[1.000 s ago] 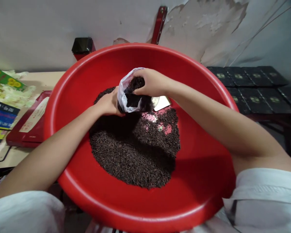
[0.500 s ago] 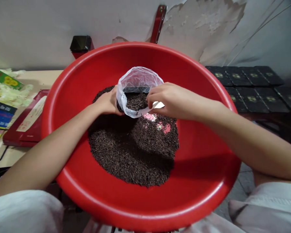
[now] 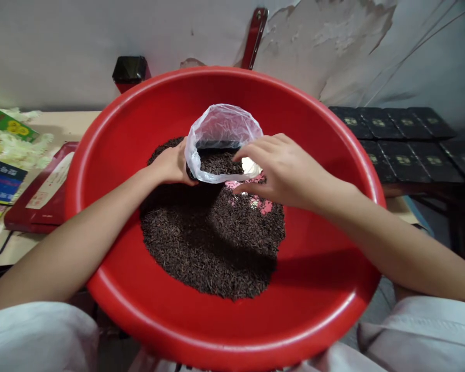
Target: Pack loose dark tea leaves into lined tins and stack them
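In the head view a large red plastic basin (image 3: 325, 289) holds a heap of dark loose tea leaves (image 3: 213, 258). Above the heap, a dark box (image 3: 217, 144) is lined with a clear plastic bag (image 3: 227, 119), its mouth spread wide; more tea leaves (image 3: 220, 164) lie inside. My left hand (image 3: 174, 164) grips the left side of the lined box. At the bag's right edge is my right hand (image 3: 279, 168), thumb and fingers apart, holding nothing I can see. A pale bright patch (image 3: 251, 166), which I cannot identify, shows beside its fingers.
Several black packages (image 3: 403, 139) stand in rows at the right. On the left table are a dark red flat case (image 3: 42, 191), a blue packet (image 3: 2, 181) and a green box (image 3: 10, 121). A black-topped red tin (image 3: 130, 72) stands behind the basin, by the wall.
My right hand has loosened from the bag's right rim; its fingers have spread and it has shifted slightly right. My left hand keeps its hold on the box.
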Available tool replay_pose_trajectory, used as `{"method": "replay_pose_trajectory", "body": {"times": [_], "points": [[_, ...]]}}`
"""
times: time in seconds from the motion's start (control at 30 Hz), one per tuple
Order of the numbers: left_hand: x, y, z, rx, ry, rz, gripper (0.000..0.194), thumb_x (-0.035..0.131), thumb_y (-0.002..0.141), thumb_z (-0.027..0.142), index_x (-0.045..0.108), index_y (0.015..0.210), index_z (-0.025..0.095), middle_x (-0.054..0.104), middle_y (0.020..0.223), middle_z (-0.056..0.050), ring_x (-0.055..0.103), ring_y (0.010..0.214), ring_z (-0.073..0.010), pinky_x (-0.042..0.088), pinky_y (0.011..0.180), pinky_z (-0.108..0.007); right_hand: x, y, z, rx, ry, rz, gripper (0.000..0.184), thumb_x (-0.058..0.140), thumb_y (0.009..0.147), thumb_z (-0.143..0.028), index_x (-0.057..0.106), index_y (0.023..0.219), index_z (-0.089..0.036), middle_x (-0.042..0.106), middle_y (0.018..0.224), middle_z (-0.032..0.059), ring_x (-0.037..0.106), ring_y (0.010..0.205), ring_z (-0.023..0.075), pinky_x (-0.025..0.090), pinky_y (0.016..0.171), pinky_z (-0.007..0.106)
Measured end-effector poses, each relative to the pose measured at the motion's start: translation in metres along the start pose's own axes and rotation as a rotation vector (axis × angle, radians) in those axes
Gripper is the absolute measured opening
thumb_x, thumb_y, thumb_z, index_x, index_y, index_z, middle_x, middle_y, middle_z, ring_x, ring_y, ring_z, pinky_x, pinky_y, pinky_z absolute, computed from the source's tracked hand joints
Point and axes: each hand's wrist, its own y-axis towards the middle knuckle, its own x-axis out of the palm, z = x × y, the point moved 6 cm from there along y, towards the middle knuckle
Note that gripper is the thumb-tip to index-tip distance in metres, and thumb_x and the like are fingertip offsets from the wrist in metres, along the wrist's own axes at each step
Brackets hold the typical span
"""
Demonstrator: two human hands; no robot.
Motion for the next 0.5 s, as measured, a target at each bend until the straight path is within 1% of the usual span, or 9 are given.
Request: {"method": "replay_pose_trajectory", "body": {"times": [0.03, 0.1, 0.2, 0.23, 0.27, 0.33, 0.4, 0.5], "points": [[-0.001, 0.0, 0.001, -0.009, 0.016, 0.019, 0.102, 0.078, 0.051, 0.044, 0.035, 0.138, 0.013, 0.058, 0.124, -0.016, 0.058, 0.11, -0.0382, 0.046, 0.092, -0.045, 0.003, 0.006, -0.008, 0.0, -0.022, -0.009, 0.038, 0.057, 0.086, -0.045, 0.06, 0.106, -0.013, 0.065, 0.1, 0.0111, 0.055, 0.095, 0.0241, 0.035, 0.082, 0.037], [-0.002, -0.001, 0.004, -0.017, 0.063, 0.035, 0.097, 0.078, 0.051, 0.044, 0.04, 0.134, 0.013, 0.06, 0.12, -0.014, 0.06, 0.106, -0.036, 0.048, 0.089, -0.042, 0.011, 0.02, -0.025, -0.005, -0.069, -0.044, 0.043, 0.058, 0.085, -0.049, 0.062, 0.105, -0.012, 0.065, 0.1, 0.0124, 0.053, 0.097, 0.0261, 0.032, 0.083, 0.038], [-0.002, 0.0, 0.007, -0.03, 0.141, 0.03, 0.097, 0.078, 0.051, 0.045, 0.039, 0.134, 0.014, 0.06, 0.12, -0.014, 0.061, 0.104, -0.0346, 0.048, 0.086, -0.039, 0.029, 0.041, -0.043, 0.013, -0.087, -0.168, 0.048, 0.054, 0.086, -0.054, 0.065, 0.1, -0.009, 0.066, 0.094, 0.0137, 0.054, 0.093, 0.0261, 0.03, 0.081, 0.037], [-0.003, 0.0, 0.007, -0.039, 0.16, 0.035, 0.098, 0.078, 0.05, 0.045, 0.038, 0.135, 0.015, 0.06, 0.121, -0.014, 0.062, 0.104, -0.0342, 0.048, 0.085, -0.038, 0.035, 0.047, -0.045, 0.031, -0.078, -0.216, 0.045, 0.053, 0.088, -0.051, 0.065, 0.098, -0.009, 0.066, 0.091, 0.0137, 0.055, 0.091, 0.0254, 0.029, 0.08, 0.037], [-0.003, 0.0, 0.006, -0.042, 0.172, 0.04, 0.098, 0.077, 0.05, 0.046, 0.037, 0.135, 0.016, 0.06, 0.121, -0.014, 0.062, 0.103, -0.0339, 0.048, 0.085, -0.038, 0.04, 0.052, -0.046, 0.049, -0.065, -0.261, 0.039, 0.051, 0.091, -0.045, 0.066, 0.096, -0.009, 0.067, 0.089, 0.0134, 0.055, 0.089, 0.0245, 0.028, 0.079, 0.036], [-0.003, 0.001, 0.005, -0.043, 0.179, 0.037, 0.096, 0.077, 0.051, 0.046, 0.038, 0.134, 0.017, 0.061, 0.119, -0.013, 0.062, 0.102, -0.0334, 0.049, 0.083, -0.037, 0.042, 0.059, -0.046, 0.081, -0.031, -0.307, 0.027, 0.045, 0.094, -0.026, 0.068, 0.092, -0.011, 0.067, 0.088, 0.0118, 0.056, 0.088, 0.0224, 0.027, 0.078, 0.036], [-0.001, 0.002, 0.003, -0.041, 0.174, 0.032, 0.092, 0.076, 0.052, 0.045, 0.04, 0.132, 0.017, 0.063, 0.115, -0.012, 0.063, 0.1, -0.0334, 0.049, 0.082, -0.038, 0.036, 0.061, -0.043, 0.095, 0.012, -0.273, 0.027, 0.041, 0.093, -0.015, 0.068, 0.088, -0.012, 0.067, 0.087, 0.01, 0.056, 0.089, 0.0207, 0.026, 0.077, 0.035], [0.0, 0.003, 0.002, -0.021, 0.179, 0.034, 0.09, 0.075, 0.053, 0.043, 0.041, 0.133, 0.017, 0.06, 0.118, -0.013, 0.062, 0.102, -0.0341, 0.049, 0.084, -0.039, 0.022, 0.057, -0.039, 0.093, 0.087, -0.183, 0.026, 0.042, 0.093, -0.016, 0.066, 0.083, -0.013, 0.065, 0.082, 0.0078, 0.054, 0.084, 0.0185, 0.026, 0.075, 0.034]]}}
